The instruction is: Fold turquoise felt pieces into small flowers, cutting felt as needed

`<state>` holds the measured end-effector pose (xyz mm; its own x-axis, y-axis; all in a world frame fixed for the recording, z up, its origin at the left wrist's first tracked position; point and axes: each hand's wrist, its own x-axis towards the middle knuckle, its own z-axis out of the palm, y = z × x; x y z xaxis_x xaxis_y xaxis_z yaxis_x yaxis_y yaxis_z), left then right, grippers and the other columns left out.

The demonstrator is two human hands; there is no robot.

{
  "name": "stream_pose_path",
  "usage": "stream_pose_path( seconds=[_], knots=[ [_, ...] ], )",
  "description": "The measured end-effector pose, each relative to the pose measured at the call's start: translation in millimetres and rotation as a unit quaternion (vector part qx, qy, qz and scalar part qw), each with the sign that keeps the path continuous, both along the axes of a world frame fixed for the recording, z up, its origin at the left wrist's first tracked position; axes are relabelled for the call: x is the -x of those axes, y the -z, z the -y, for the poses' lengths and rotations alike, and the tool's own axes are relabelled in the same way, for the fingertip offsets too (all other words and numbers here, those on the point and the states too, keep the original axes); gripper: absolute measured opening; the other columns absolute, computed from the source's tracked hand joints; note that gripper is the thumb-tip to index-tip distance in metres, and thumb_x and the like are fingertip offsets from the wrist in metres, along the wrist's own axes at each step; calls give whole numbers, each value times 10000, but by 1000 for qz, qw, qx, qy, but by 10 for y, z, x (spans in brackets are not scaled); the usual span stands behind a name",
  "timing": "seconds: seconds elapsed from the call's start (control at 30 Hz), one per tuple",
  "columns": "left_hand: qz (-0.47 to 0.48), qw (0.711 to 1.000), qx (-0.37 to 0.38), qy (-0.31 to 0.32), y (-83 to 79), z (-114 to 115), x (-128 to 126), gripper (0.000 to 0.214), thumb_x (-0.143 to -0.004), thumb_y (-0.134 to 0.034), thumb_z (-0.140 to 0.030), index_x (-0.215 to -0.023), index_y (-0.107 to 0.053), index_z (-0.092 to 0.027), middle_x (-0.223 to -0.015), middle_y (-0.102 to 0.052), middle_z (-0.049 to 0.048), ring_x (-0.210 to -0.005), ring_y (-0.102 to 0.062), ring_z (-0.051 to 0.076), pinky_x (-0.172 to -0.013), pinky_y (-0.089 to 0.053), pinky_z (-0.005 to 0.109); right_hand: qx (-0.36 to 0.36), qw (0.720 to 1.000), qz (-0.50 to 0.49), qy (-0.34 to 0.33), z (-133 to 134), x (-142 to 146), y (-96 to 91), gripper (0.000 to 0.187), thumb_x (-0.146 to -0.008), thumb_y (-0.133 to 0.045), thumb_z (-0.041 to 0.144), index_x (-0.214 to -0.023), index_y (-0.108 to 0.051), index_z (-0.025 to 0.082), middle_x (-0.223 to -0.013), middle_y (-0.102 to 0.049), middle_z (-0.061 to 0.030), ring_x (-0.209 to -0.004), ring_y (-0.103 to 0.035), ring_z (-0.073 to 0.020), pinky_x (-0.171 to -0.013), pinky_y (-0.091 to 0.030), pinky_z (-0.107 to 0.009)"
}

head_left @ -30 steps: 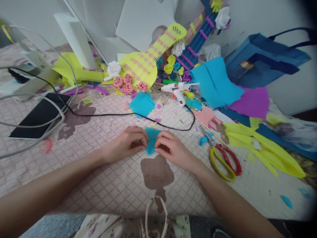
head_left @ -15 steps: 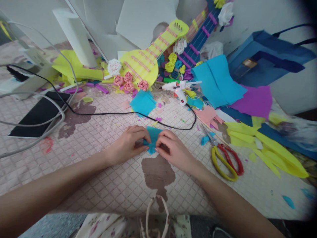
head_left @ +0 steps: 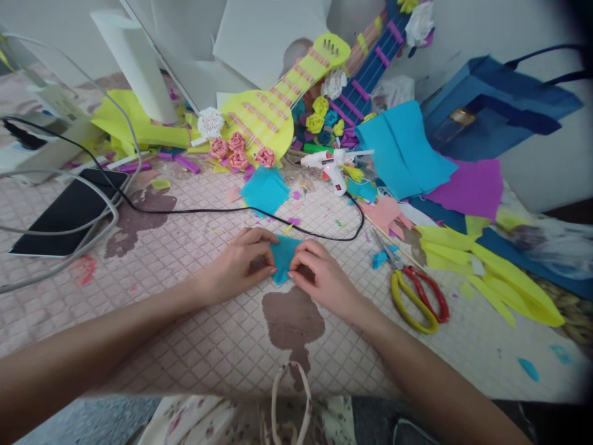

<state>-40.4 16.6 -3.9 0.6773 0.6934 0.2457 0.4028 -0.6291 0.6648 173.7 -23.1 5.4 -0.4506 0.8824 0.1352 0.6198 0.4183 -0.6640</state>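
A small blue felt piece [head_left: 283, 256] lies folded on the pink quilted cover [head_left: 194, 321]. My left hand [head_left: 238, 262] pinches its left edge with curled fingers. My right hand [head_left: 319, 275] pinches its right edge the same way. The two hands almost meet over the felt, and its lower part is hidden by my fingers.
Yellow-and-red scissors [head_left: 417, 296] lie to the right. A white glue gun [head_left: 328, 164] with a black cord [head_left: 208, 212] sits behind. Another blue felt square [head_left: 264, 190], felt sheets [head_left: 403, 154], a yellow felt guitar [head_left: 264, 120], a dark tablet [head_left: 65, 210] and a blue bag [head_left: 495, 105] surround the spot.
My fingers have shifted slightly on the blue felt, folding it tighter. The view has drifted a little; the hands stay in the same place.
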Motion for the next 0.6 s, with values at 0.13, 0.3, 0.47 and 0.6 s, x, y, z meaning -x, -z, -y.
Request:
stream_pose_path(
  seconds=[0.13, 0.3, 0.47, 0.6],
  knots=[
    [-12, 1000, 2, -15, 11, 22, -57, 89, -835, -566, -181, -754, -595, -157, -1147, -529, 92, -1076, -502, 244, -940, -427, 420, -13, 1000, 5, 7, 10, 22, 38, 82, -835, -564, 132, -791, -534, 195, -914, -504, -50, -884, -506, -186, -784, -431, -332],
    [-18, 1000, 1, -22, -22, 14, -58, 92, -846, -552, -193, -781, -607, -159, -1134, -530, 94, -1086, -495, 246, -964, -412, 430, -22, 1000, 8, 10, 19, 23, 53, 70, -831, -571, 137, -810, -541, 197, -935, -508, -54, -913, -504, -194, -814, -430, -347],
    [-16, 998, 31, 45, -70, -34, 37, 67, -842, -568, -183, -823, -630, -170, -1199, -509, 89, -1137, -487, 239, -974, -405, 396, 16, 1000, 4, -19, -7, -30, -31, 84, -822, -588, 124, -812, -542, 193, -956, -502, -51, -933, -511, -182, -825, -434, -330],
    [-9, 999, 27, 37, -48, -29, 42, 93, -843, -545, -144, -783, -613, -162, -1197, -512, 92, -1126, -492, 231, -962, -411, 391, 22, 999, 1, -25, -30, -39, -53, 100, -833, -571, 110, -795, -538, 196, -944, -508, -41, -927, -511, -173, -825, -431, -326]
  ],
)
